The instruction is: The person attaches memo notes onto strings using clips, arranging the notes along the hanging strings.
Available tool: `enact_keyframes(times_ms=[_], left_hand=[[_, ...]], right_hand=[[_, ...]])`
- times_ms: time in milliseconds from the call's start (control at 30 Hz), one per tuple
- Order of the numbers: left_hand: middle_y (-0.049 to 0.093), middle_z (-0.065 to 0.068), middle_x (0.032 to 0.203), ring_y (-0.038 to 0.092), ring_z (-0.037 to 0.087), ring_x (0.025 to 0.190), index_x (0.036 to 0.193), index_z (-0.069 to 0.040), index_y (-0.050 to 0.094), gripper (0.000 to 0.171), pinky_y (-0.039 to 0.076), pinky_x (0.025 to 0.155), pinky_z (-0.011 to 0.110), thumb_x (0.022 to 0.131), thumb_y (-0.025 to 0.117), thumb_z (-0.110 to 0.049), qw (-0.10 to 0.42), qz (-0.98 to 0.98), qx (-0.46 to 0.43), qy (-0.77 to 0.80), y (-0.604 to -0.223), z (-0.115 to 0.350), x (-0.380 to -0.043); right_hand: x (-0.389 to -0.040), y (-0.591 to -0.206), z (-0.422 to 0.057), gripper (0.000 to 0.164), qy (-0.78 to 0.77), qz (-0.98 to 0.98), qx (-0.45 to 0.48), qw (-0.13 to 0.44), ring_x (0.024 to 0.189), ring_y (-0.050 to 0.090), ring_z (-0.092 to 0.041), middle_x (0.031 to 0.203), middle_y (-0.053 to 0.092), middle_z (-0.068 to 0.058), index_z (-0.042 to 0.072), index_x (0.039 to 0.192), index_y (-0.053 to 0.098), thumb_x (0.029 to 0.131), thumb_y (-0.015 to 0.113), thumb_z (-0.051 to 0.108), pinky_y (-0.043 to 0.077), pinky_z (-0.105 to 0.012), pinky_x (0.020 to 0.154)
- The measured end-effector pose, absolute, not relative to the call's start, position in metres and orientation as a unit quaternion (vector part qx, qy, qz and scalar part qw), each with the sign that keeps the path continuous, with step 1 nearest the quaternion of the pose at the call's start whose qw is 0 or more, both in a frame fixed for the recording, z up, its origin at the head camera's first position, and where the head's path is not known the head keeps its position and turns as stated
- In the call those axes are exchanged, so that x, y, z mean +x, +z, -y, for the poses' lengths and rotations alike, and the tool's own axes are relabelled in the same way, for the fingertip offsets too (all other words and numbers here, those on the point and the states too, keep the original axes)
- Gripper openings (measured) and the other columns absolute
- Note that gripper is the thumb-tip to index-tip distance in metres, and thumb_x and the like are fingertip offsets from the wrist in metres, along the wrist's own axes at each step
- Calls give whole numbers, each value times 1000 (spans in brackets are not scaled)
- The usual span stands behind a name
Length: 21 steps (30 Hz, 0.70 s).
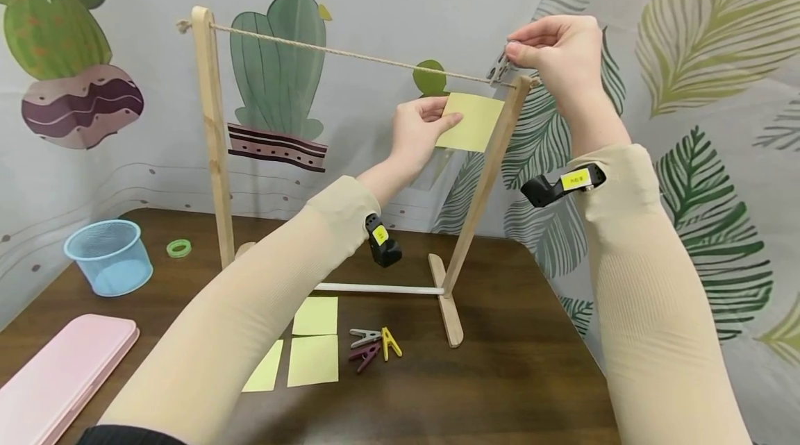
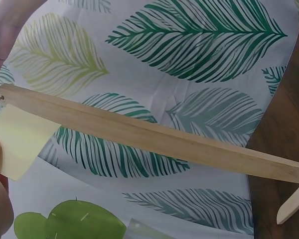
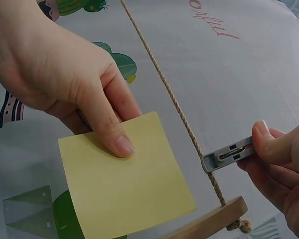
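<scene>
My left hand (image 1: pixel 417 131) pinches a yellow sticky note (image 1: pixel 473 122) by its left edge, thumb in front, just below the rope (image 1: pixel 350 54). In the right wrist view the note (image 3: pixel 129 179) hangs beside the rope, apart from it. My right hand (image 1: pixel 559 60) pinches a grey clothespin (image 1: pixel 500 69) by its handle end. The clothespin's tip (image 3: pixel 212 162) is at the rope, close to the right wooden post (image 1: pixel 487 188). In the left wrist view the note (image 2: pixel 20 139) overlaps the area beside the post, and the right hand shows only partly.
More yellow notes (image 1: pixel 314 360) lie on the brown table (image 1: pixel 500 389), beside grey, purple and yellow clothespins (image 1: pixel 389 343). Leftward are a blue mesh basket (image 1: pixel 109 264), a green tape ring (image 1: pixel 178 248) and a pink case (image 1: pixel 65 375). A left post (image 1: pixel 214 132) and white crossbar (image 1: pixel 381 289) complete the frame.
</scene>
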<state>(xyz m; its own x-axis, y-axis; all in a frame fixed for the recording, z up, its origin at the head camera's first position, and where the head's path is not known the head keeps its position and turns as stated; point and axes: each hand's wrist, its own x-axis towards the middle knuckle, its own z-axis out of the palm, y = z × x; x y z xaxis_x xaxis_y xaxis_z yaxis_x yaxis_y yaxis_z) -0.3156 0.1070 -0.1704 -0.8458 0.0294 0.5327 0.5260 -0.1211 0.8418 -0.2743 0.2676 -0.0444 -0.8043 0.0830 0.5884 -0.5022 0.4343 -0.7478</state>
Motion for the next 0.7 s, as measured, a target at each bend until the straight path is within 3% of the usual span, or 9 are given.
enact_keyframes(times_ms=[233,400,500,700], left_hand=[[73,15,106,69,18,95,114,1,71,32,54,77,20,86,75,-11,175,646,-225,-708,-168,-106,-313],[73,16,108,69,20,97,114,3,70,31,54,79,21,86,75,-9,174,640,-224,-714,-167,-106,-313],[73,16,108,69,20,98,114,3,70,31,54,80,21,86,75,-9,173,637,-222,-717,-166,-105,-313],[73,15,109,69,19,98,115,2,70,32,54,81,21,85,76,-10,166,637,-214,-721,-165,-105,-312]], right_hand=[[-274,-45,-263,19,488,822,113,272,63,62,0,62,67,14,19,70,75,82,77,4,49,-11,62],[-275,-47,-261,3,502,823,103,245,65,64,-2,65,68,11,7,84,77,82,77,5,52,-11,63],[-275,-47,-260,12,489,834,92,238,66,64,-2,66,68,12,2,93,77,82,78,7,52,-12,63],[-275,-46,-257,13,437,868,78,220,68,62,-1,66,67,16,8,96,77,84,77,12,50,-14,64]])
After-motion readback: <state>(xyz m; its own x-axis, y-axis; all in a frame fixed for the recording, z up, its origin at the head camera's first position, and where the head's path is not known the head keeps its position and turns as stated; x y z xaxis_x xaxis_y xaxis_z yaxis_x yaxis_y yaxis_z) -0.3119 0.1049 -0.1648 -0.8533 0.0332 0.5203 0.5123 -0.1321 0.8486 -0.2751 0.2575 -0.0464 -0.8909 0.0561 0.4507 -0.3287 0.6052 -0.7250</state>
